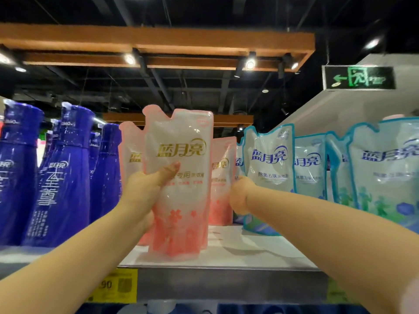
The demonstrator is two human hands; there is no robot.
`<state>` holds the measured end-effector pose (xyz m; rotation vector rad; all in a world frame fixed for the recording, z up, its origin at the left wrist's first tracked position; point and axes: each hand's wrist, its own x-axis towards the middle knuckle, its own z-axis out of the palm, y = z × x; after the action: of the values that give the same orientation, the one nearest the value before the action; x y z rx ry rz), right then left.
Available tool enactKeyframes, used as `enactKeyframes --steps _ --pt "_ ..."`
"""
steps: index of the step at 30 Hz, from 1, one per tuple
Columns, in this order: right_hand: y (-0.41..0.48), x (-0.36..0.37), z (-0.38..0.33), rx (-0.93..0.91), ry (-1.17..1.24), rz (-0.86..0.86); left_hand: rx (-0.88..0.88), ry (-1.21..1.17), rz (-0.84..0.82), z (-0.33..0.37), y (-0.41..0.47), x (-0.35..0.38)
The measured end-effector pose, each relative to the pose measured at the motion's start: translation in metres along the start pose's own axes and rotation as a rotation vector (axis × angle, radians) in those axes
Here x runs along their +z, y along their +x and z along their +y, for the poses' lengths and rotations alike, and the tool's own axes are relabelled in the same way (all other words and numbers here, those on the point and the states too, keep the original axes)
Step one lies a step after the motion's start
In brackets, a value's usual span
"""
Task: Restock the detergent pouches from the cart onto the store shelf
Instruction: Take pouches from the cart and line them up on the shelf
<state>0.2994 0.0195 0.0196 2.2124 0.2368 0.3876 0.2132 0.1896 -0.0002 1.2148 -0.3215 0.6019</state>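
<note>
A pink and white detergent pouch (181,182) with gold lettering stands upright at the front of the top store shelf (249,252). My left hand (145,191) grips its left side, thumb across the front. My right hand (240,196) reaches further back, its fingers closed on the edge of another pink pouch (221,182); the fingertips are hidden. A third pink pouch (130,150) stands behind the one I hold. The cart is out of view.
Tall dark blue detergent bottles (65,177) stand at the left of the shelf. Blue-edged pouches (269,159) fill the right side. A yellow price tag (118,286) sits on the shelf's front rail. An exit sign (359,78) hangs above right.
</note>
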Motion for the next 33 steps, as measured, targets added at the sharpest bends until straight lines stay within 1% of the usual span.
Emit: enactKeyframes --steps 2,6,13,23,33 --pt "0.015 0.012 0.005 -0.012 -0.076 -0.005 -0.005 0.016 -0.003 -0.002 0.004 0.000" --pt "0.031 0.028 0.010 -0.069 -0.134 0.102 -0.018 0.012 -0.025 -0.006 0.007 0.004" --pt "0.032 0.030 0.007 -0.002 -0.304 0.042 -0.031 0.031 -0.042 -0.007 0.007 0.008" --pt "0.026 0.038 0.016 0.010 -0.350 0.013 -0.042 -0.010 -0.045 -0.010 0.009 0.008" --pt "0.023 0.053 0.026 0.063 -0.375 -0.011 -0.045 0.005 -0.039 -0.010 0.008 0.007"
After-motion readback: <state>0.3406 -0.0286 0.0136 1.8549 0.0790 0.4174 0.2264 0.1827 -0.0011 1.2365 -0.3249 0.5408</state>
